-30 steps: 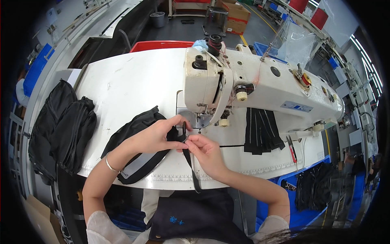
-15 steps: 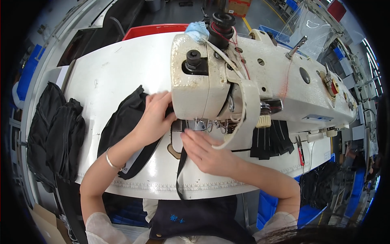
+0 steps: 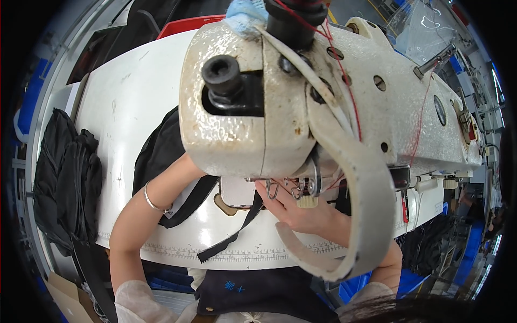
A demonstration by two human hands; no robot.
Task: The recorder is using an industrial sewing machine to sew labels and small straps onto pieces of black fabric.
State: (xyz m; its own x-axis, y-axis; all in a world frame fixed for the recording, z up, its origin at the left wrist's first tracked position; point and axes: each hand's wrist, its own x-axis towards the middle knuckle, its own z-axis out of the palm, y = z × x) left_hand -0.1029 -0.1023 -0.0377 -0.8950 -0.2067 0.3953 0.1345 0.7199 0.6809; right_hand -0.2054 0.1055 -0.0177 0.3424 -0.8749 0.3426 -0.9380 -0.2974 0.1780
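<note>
My left hand (image 3: 191,168) reaches behind the head of a white sewing machine (image 3: 226,142), and its fingers are hidden there. A silver bangle (image 3: 152,199) circles that wrist. Black fabric (image 3: 157,145) with a dark edge band lies under and beside my left forearm. My right hand (image 3: 309,215) is beneath the machine head by the needle area, partly covered by a curved white guard (image 3: 371,199). Its visible fingers are stretched toward the upper end of a narrow black strap (image 3: 232,237); the fingertips are partly hidden. The strap's loose end slants down to the left over the table.
Folded black fabric pieces (image 3: 78,188) lie at the table's left edge. Red thread (image 3: 353,102) runs down the machine. Red-handled snips (image 3: 405,207) lie on the right. A printed ruler (image 3: 237,249) follows the front edge. A red bin (image 3: 188,24) stands behind.
The view has come closer to the machine, which now covers my left hand's fingers and part of my right hand. The strap's loose end has swung left.
</note>
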